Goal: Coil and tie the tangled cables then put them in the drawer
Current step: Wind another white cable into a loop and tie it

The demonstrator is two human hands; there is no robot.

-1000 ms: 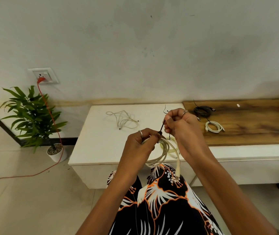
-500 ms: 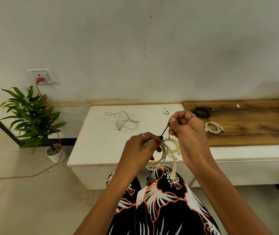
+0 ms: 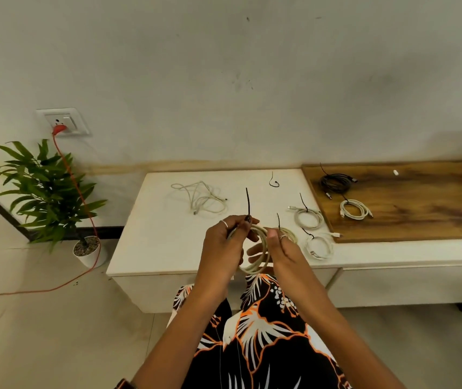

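My left hand (image 3: pixel 223 245) grips a coiled cream cable (image 3: pixel 260 259) at its top, in front of the white cabinet (image 3: pixel 151 248). A black tie (image 3: pixel 247 202) sticks straight up from that grip. My right hand (image 3: pixel 279 249) holds the coil's right side, thumb on top and fingers reaching behind the loops. One tangled white cable (image 3: pixel 200 200) lies loose on the cabinet top. Tied white coils (image 3: pixel 308 219) (image 3: pixel 319 247) lie to the right, and another coil (image 3: pixel 290 233) is partly hidden behind my right hand. The closed drawer front (image 3: pixel 398 284) runs below the top.
A black coil (image 3: pixel 335 182) and a white coil (image 3: pixel 354 209) lie on the wooden panel (image 3: pixel 420 209). A spare black tie (image 3: pixel 273 182) lies near the wall. A potted plant (image 3: pixel 47 189) and a red cord (image 3: pixel 84 209) from the wall socket stand at the left.
My right hand has let go of the tie's end and dropped to the coil's right side. The tie now stands upright from my left hand.
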